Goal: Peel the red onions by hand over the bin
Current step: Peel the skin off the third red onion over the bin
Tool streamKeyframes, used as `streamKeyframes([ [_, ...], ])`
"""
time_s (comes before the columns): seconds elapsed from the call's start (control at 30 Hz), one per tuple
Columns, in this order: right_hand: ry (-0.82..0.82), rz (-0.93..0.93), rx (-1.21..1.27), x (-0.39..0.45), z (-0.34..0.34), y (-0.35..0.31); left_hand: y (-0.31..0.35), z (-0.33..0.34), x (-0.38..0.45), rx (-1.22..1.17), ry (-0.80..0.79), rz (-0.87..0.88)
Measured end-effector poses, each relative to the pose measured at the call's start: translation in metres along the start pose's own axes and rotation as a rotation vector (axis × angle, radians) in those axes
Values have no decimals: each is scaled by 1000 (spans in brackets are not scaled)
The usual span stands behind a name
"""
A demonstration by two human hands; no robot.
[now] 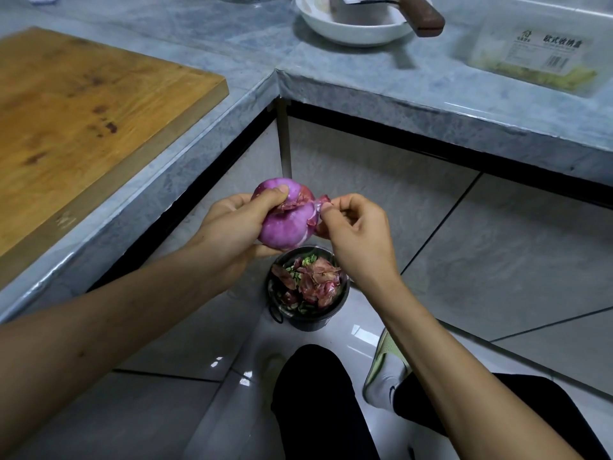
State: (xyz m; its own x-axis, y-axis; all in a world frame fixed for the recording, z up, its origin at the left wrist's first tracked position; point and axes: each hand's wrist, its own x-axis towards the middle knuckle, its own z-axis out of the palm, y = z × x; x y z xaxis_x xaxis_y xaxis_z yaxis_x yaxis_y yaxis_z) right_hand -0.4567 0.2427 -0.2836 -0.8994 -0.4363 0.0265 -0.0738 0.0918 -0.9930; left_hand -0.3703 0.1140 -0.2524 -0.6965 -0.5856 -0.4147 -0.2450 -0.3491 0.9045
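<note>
A purple-red onion (288,224) is held in mid-air above the floor, and my left hand (232,227) grips it from the left with the thumb on top. My right hand (355,234) pinches a strip of loose onion skin (320,204) at the onion's right side. The skin is still joined to the onion. Directly below stands a small black bin (343,303) on the tiled floor, holding reddish onion skins and some green scraps.
A grey L-shaped counter (381,91) runs behind and to the left. It carries a wooden cutting board (83,117), a white bowl (351,31) with a brown-handled utensil (424,18), and a clear labelled box (537,51). My legs and shoe (384,376) are beside the bin.
</note>
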Motion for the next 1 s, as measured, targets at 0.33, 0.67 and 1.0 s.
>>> streamKeyframes([
  [0.33, -229, -531, -348, 16, -32, 0, 2, 3, -10, 122, -7, 28],
  [0.67, -342, -944, -685, 25, -44, 6, 3, 7, -11, 234, 18, 73],
  [1.0, -158, -370, -247, 9, -20, 6, 0, 7, -12, 161, 118, 198],
])
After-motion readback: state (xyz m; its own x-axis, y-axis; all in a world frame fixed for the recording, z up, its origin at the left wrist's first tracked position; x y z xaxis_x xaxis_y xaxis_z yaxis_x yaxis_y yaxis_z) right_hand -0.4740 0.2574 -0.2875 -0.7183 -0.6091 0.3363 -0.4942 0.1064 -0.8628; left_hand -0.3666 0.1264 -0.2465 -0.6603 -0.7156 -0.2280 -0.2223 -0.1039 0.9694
